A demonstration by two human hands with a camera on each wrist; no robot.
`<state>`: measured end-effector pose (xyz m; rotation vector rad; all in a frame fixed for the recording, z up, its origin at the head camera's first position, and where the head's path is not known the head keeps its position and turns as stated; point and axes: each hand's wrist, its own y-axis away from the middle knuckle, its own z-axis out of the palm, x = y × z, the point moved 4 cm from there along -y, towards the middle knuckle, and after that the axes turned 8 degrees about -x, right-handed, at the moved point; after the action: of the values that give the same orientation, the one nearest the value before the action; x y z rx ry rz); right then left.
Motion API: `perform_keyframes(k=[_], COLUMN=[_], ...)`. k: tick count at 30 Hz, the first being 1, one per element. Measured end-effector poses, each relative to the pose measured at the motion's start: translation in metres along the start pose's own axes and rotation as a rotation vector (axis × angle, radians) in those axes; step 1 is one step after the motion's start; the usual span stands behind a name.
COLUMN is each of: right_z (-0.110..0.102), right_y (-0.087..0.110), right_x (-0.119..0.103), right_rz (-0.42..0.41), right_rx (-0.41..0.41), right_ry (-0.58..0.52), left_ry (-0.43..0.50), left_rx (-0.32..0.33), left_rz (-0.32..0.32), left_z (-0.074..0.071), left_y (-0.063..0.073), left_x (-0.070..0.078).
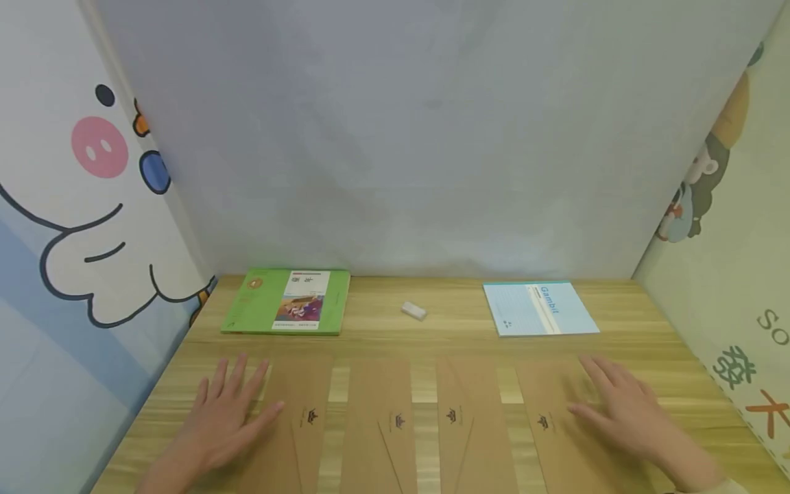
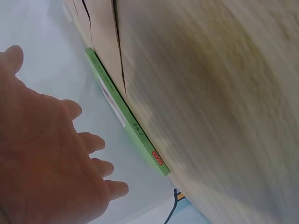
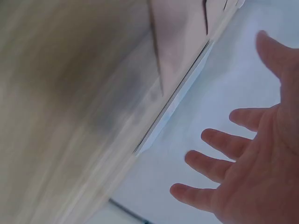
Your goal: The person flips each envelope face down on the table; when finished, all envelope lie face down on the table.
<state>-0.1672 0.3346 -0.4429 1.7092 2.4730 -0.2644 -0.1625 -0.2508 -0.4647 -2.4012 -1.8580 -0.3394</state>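
Several brown kraft-paper envelopes lie in a row across the near part of the table: a far-left envelope [image 1: 302, 384], a centre-left envelope [image 1: 376, 391], a centre-right envelope [image 1: 481, 391] and a far-right envelope [image 1: 543, 384]. Each bears a small dark crown print. My left hand [image 1: 225, 418], fingers spread and holding nothing, is over the left edge of the far-left envelope. Over the right side of the far-right envelope is my right hand [image 1: 629, 412], its fingers extended and holding nothing. Both wrist views show the palms raised above the tabletop.
A thick green book [image 1: 259, 302] lies at the back left of the wooden table [image 1: 426, 350]. Behind the envelopes, near the middle, is a small white eraser-like block [image 1: 413, 311]. A light blue Gambit notebook [image 1: 515, 309] lies back right. A grey curtain [image 1: 401, 171] closes the rear.
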Motion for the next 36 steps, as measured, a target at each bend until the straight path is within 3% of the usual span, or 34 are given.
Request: perform_keyframes(k=[14, 25, 36], right_z=[0.014, 0.029, 0.040], right_y=[-0.048, -0.078, -0.106], right_x=[-0.057, -0.101, -0.146], right_rz=[-0.173, -0.159, -0.241], right_rx=[-0.030, -0.182, -0.211], right_ry=[0.005, 0.040, 0.036], left_ry=[0.037, 0.041, 0.022], left_rx=[0.022, 0.044, 0.047], left_rz=[0.024, 0.037, 0.040], left_z=[-0.003, 0.003, 0.002], left_y=[0.000, 0.003, 0.002], left_x=[0.012, 0.018, 0.023])
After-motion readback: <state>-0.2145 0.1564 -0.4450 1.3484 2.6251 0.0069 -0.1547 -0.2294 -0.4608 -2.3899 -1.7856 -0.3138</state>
